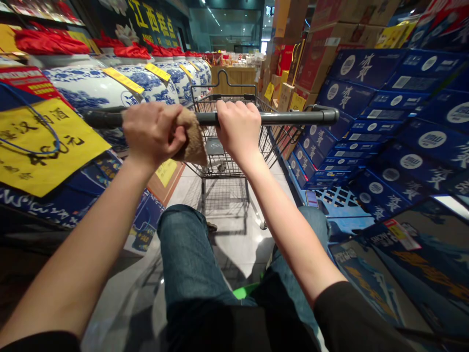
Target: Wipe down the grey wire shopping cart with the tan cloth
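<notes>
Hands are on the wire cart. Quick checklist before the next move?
Left hand on the cart handle: ok, gripping it over a tan cloth.
Right hand on the cart handle: ok, wrapped directly around the bar.
Tan cloth: not ok, bunched and drooping below the bar.
Gap to the blue boxes: cannot tell from this angle.
Gap to the porcelain jars: cannot tell from this angle.

I'm in a plain black top [234, 332] whose black sleeves [355, 313] stop well short of my wrists, leaving my forearms [88, 244], my left hand [154, 134] and my right hand [238, 129] bare. Below it I wear faded blue denim jeans [190, 254], mottled and softly creased.
</notes>
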The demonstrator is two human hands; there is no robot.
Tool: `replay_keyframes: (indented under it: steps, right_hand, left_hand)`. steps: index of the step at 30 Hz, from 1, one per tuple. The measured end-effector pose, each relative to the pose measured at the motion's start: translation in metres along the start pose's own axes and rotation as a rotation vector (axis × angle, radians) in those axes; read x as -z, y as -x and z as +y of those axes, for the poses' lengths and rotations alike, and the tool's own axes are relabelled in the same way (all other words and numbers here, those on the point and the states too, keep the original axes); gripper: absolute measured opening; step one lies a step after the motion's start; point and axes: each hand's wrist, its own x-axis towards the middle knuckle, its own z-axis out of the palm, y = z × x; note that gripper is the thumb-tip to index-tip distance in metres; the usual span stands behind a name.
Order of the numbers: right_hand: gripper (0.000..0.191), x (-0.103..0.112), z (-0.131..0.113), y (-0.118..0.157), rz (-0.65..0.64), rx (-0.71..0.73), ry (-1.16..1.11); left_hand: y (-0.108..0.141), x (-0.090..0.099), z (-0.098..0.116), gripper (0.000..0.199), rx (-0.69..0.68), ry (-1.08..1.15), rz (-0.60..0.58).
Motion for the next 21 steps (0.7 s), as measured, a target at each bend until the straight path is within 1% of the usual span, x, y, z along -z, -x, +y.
replay_keyframes:
  steps: [2, 3, 4, 5, 6, 8, 9, 10, 11, 12, 13, 14, 15, 16, 18, 19, 20, 21]
  right_hand:
    - [0.033, -0.002, 0.0, -0.001, 0.02, 0.001, -0.029]
    - [0.032, -0.003, -0.001, -0.001, 0.032, 0.001, -0.046]
    - [0.032, -0.003, -0.003, -0.002, 0.042, -0.001, -0.061]
    - [0.032, -0.004, -0.005, -0.002, 0.049, -0.004, -0.073]
    - [0.031, -0.004, -0.007, -0.003, 0.051, -0.008, -0.081]
    - [0.031, -0.003, -0.011, -0.002, 0.051, -0.021, -0.089]
    - [0.031, -0.003, -0.012, -0.002, 0.052, -0.026, -0.092]
    - [0.031, -0.002, -0.011, -0.001, 0.054, -0.029, -0.095]
    - [0.031, -0.002, -0.01, 0.0, 0.058, -0.029, -0.099]
    - [0.031, -0.002, -0.008, 0.001, 0.062, -0.027, -0.102]
    - [0.031, -0.001, -0.006, 0.001, 0.063, -0.022, -0.105]
    - [0.031, -0.001, -0.004, 0.002, 0.061, -0.015, -0.106]
    - [0.031, -0.001, -0.002, 0.002, 0.057, -0.008, -0.105]
    - [0.031, -0.001, -0.001, 0.003, 0.051, -0.003, -0.104]
    - [0.032, 0.0, -0.001, 0.003, 0.04, 0.002, -0.099]
    - [0.032, -0.001, -0.002, 0.003, 0.039, 0.002, -0.098]
    - [0.032, -0.001, -0.003, 0.002, 0.044, 0.0, -0.098]
    - [0.032, -0.001, -0.004, 0.002, 0.052, -0.002, -0.1]
  left_hand:
    - [0.005, 0.003, -0.028, 0.057, 0.085, -0.033, 0.07]
    - [0.005, 0.004, -0.036, 0.056, 0.13, -0.037, 0.104]
    - [0.004, 0.005, -0.037, 0.054, 0.191, -0.03, 0.144]
    - [0.003, 0.004, -0.032, 0.052, 0.254, -0.015, 0.18]
    - [0.001, 0.003, -0.021, 0.05, 0.302, 0.005, 0.191]
    - [-0.004, -0.001, 0.012, 0.048, 0.314, 0.038, 0.144]
    - [-0.006, -0.003, 0.029, 0.048, 0.279, 0.025, 0.129]
    - [-0.008, -0.006, 0.044, 0.049, 0.196, 0.004, 0.079]
    - [-0.008, -0.007, 0.053, 0.051, 0.125, -0.014, 0.049]
    - [-0.008, -0.008, 0.056, 0.052, 0.07, -0.013, 0.022]
    - [-0.008, -0.008, 0.054, 0.052, 0.025, -0.001, -0.013]
    - [-0.007, -0.007, 0.045, 0.054, 0.011, 0.007, -0.04]
    - [-0.005, -0.004, 0.033, 0.055, 0.033, 0.015, -0.047]
    - [-0.004, -0.001, 0.019, 0.056, 0.088, 0.021, -0.038]
    - [-0.002, 0.005, -0.006, 0.059, 0.235, 0.036, 0.042]
    - [-0.002, 0.007, -0.014, 0.06, 0.299, 0.044, 0.074]
    - [-0.004, 0.009, -0.017, 0.061, 0.351, 0.051, 0.096]
    - [-0.006, 0.01, -0.015, 0.061, 0.39, 0.053, 0.103]
